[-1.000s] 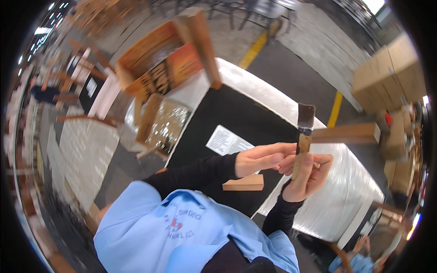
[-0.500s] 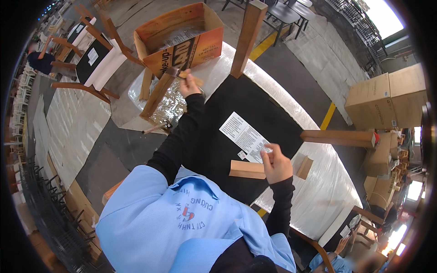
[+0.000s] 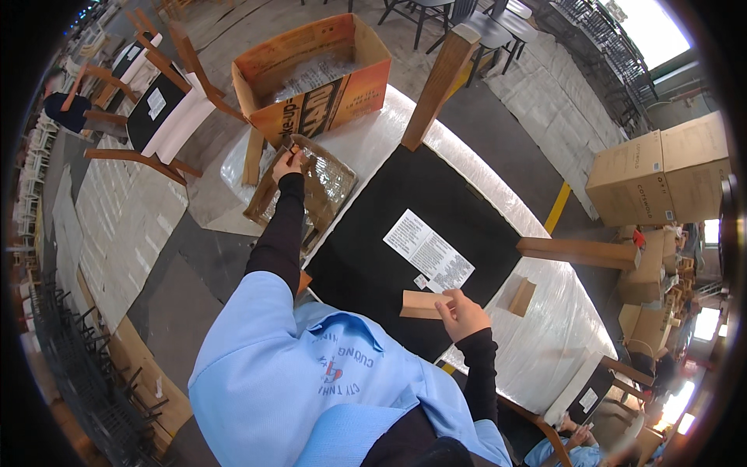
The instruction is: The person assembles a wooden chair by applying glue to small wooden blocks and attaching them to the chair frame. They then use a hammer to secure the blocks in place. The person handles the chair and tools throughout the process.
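A tan strip (image 3: pixel 419 304), short and straight-edged with a pale upper face and a darker lower side, lies on a black panel (image 3: pixel 366 226). The right hand (image 3: pixel 464 315) is at the strip's right end, its fingers bent over that end and hiding it; the rest of the strip extends out to their left. Whether they grip it or only rest there, I cannot tell. Just above the strip is a white label (image 3: pixel 429 249) with print on it.

A second piece (image 3: pixel 521 297), brown and angled, lies on clear-wrapped white padding, to the right of the hand and apart from it.

The left arm reaches up and left. The left hand (image 3: pixel 288 165) is at a small brown box (image 3: pixel 319 194) with shiny clear film, its fingers curled beside the upper edge; what they hold, if anything, I cannot make out. A larger orange carton (image 3: pixel 334 105) stands open just beyond.
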Demonstrator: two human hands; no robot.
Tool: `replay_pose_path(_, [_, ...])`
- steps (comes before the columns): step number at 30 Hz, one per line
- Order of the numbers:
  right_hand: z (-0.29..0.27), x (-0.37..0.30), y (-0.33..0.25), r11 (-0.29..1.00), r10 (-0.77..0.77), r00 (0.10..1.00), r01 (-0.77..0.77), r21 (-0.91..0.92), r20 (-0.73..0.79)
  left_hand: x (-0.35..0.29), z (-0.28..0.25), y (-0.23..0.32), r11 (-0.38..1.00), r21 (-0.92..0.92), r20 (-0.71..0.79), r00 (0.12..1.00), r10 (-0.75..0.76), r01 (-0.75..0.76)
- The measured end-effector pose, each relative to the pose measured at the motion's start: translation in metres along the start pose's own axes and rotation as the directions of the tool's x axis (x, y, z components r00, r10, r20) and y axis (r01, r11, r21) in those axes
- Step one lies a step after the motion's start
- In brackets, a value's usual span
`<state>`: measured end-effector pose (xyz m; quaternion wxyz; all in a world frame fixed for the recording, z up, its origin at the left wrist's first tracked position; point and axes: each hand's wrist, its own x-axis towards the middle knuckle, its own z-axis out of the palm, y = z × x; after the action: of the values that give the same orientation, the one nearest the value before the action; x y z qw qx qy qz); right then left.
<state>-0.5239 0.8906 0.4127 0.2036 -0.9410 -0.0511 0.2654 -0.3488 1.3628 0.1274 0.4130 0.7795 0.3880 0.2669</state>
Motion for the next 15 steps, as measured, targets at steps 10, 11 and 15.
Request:
replay_pose_path(10, [0.007,0.011,-0.01,0.996,-0.078,0.997,0.078,-0.029,0.021,-0.009,0.012,0.019,0.987,0.118,-0.021,0.994,-0.104,0.106])
replay_pose_path(11, [0.007,0.012,-0.009,0.996,-0.08,0.997,0.081,-0.04,0.019,-0.011,0.008,0.022,0.988,0.117,-0.017,0.995,-0.1,0.101])
replay_pose_path(15, [0.003,0.013,-0.003,0.997,-0.068,0.998,0.067,-0.035,-0.014,-0.012,0.014,0.022,0.983,0.129,-0.056,0.991,-0.124,0.13])
